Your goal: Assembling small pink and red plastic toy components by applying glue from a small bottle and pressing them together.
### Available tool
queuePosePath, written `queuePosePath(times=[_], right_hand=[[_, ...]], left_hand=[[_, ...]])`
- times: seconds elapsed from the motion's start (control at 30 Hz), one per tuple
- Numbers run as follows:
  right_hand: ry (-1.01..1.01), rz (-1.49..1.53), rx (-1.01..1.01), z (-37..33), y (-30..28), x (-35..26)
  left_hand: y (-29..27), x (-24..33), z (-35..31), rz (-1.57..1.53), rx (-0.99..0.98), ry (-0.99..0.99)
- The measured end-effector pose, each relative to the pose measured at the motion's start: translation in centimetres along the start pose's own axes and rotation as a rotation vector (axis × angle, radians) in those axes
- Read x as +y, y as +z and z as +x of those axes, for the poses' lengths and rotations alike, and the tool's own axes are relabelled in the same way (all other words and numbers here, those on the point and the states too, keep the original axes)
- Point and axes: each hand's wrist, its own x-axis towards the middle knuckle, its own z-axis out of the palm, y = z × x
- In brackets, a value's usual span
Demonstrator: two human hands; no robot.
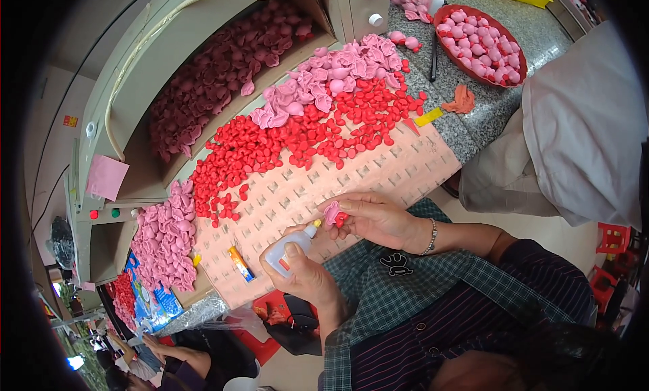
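Note:
My left hand [305, 274] is wrapped around a translucent white squeeze bottle [287, 258] with a yellow nozzle tip. The tip points at a small pink piece with a ruffled edge [331, 213], which my right hand [382, 222] pinches between its fingers. A red part [341, 218] shows against that pink piece; how the two are joined is hard to make out. Both hands are above the near edge of a pale pink patterned mat [270, 208]. Across the mat from them lies a broad heap of small red oval pieces [250, 147].
Ruffled pink pieces are piled behind the red ones [331, 76] and at left [165, 239]. More fill an arched grey machine [118, 86]. A red basket [443, 15] holds pink-and-red pieces. A yellow-and-blue tube [240, 264] lies on the mat. A person in pale clothing [581, 120] stands at right.

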Motion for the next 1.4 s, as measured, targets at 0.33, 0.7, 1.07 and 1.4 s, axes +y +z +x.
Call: queuePosePath(times=[0.33, 0.7, 1.07, 1.4], right_hand=[[0.027, -0.013, -0.027, -0.3, 0.9, -0.9], [0.125, 0.048, -0.022, -0.4, 1.0, -1.5], [0.150, 0.081, -0.057, -0.3, 0.4, -1.7], [0.101, 0.013, -0.068, 0.0, 0.0, -1.2]], left_hand=[[0.0, 0.5, 0.1, 0.015, 0.023, -0.044], [-0.3, 0.1, 0.3, 0.021, -0.002, -0.018], [-0.4, 0.2, 0.5, 0.001, -0.014, -0.022], [-0.3, 0.4, 0.6, -0.034, -0.041, -0.033]])
